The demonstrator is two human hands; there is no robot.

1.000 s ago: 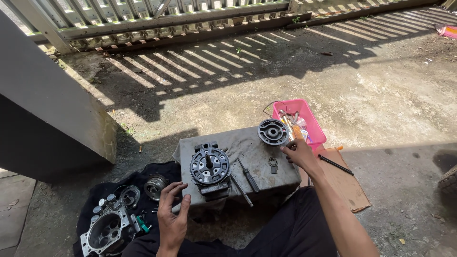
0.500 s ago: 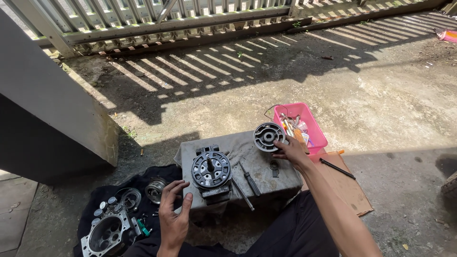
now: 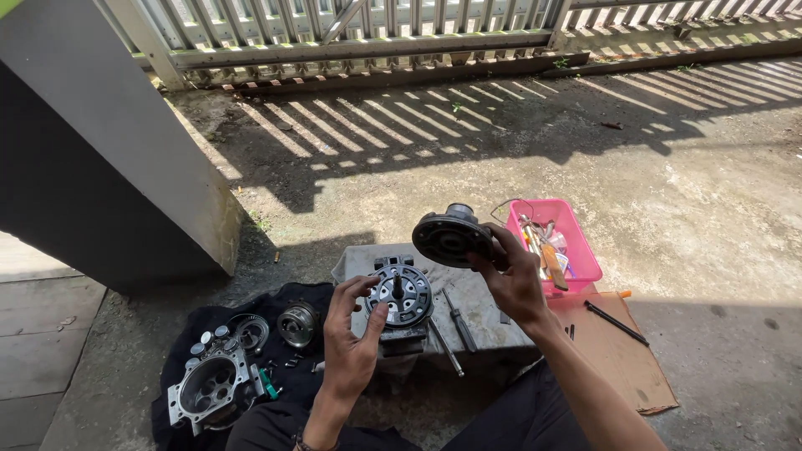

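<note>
Dark metal is gripped in the right hand (image 3: 511, 280): a round, disc-shaped housing cover (image 3: 451, 236) is held up in the air, tilted, its hollow face turned toward the camera; the fingers are curled about its right edge and the thumb is laid against its rim. The cover is raised above the far part of a grey block (image 3: 484, 305) that serves as a work surface. On that block a round metal assembly (image 3: 399, 295) with a ring of holes and a dark centre is seated on a darker base; the left hand (image 3: 351, 342) is held just beside it, fingers loosely spread and bent, the fingertips at its left rim, though it cannot be told whether they are truly touching; nothing is clasped in this hand. Two slim rod-like tools (image 3: 458, 319) are laid on the block to the right of the assembly. A pink plastic tray (image 3: 578, 250) filled with small tools is set just behind the right hand; a sheet of brown cardboard (image 3: 618, 355) is spread to the right, with a thin dark tool (image 3: 616, 323) lying on it. To the left, on a black cloth (image 3: 188, 355), a silvery cast casing (image 3: 209, 390) with a large bore is laid, and two smaller round parts (image 3: 296, 324) are placed near it; concrete ground and a slatted gate (image 3: 351, 33) are seen beyond.
</note>
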